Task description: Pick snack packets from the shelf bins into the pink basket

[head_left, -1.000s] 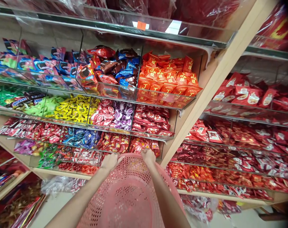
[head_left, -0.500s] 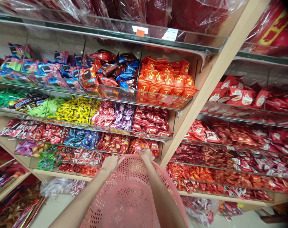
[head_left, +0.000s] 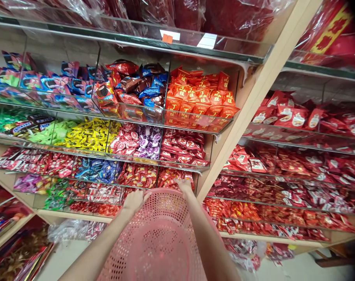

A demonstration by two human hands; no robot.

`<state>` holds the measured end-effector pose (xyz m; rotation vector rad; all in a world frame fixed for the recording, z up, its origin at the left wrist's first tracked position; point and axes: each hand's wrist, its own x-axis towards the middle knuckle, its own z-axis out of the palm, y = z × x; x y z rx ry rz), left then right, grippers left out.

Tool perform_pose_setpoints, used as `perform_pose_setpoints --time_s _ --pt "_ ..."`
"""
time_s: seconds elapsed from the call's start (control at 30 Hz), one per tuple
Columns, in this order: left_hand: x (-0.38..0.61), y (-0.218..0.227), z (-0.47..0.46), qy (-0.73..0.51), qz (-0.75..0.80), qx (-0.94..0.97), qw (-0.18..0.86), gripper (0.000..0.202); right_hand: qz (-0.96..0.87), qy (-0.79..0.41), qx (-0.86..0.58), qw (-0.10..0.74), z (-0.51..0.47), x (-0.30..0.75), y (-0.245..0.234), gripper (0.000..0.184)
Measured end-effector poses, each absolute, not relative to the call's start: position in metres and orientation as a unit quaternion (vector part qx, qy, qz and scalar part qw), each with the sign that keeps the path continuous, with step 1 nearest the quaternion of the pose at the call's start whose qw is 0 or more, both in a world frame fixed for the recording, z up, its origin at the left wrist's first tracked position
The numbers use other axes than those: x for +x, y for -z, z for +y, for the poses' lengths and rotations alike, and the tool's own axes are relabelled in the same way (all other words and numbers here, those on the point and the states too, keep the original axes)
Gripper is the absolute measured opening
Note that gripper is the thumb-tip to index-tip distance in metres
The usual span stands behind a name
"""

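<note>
A round pink basket of perforated plastic (head_left: 160, 246) tilts upward at six o'clock beneath tiers of wrapped sweets. On the basket's own dial, the left hand (head_left: 134, 200) grasps the rim at eleven, fingers curled over it; the right hand (head_left: 184, 185) lies at the rim at one, a fingertip pointing toward twelve, its other fingers hidden, so whether they clench the plastic cannot be told. The work appears to be at an early point: the basket is in hand, no sweets show on its visible floor, and letting go of it is not yet done.

Over the whole view, the clear-panelled compartments look well stocked. Glossy orange-red pouches with gold lettering (head_left: 199, 101) fill one at one o'clock; small bright yellow packets (head_left: 88, 134) and round purple-and-white wrapped sweets (head_left: 148, 142) lie toward nine. Past a slanting pale wooden upright (head_left: 265, 80), red-and-white pouches (head_left: 285, 115) sit between two and three. Clear plastic bags of packets (head_left: 244, 253) lie low at five.
</note>
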<state>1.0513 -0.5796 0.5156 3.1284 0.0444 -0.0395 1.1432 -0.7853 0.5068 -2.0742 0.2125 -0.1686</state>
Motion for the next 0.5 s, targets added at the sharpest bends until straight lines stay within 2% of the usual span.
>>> perform_pose_setpoints --time_s 0.17,0.37,0.5 --pt "1.054 -0.518 -0.579 0.015 0.013 1.0 0.022 0.064 0.05 0.047 -0.827 0.558 -0.811 1.133 -0.52 0.04" --pt "1.057 -0.516 -0.578 0.008 0.016 1.0 0.024 0.067 -0.062 0.049 -0.796 0.6 -0.836 1.107 -0.534 0.036" --pt "1.057 -0.518 -0.579 0.019 0.019 0.999 0.028 0.065 -0.163 -0.096 -0.786 0.588 -0.833 1.09 -0.528 0.038"
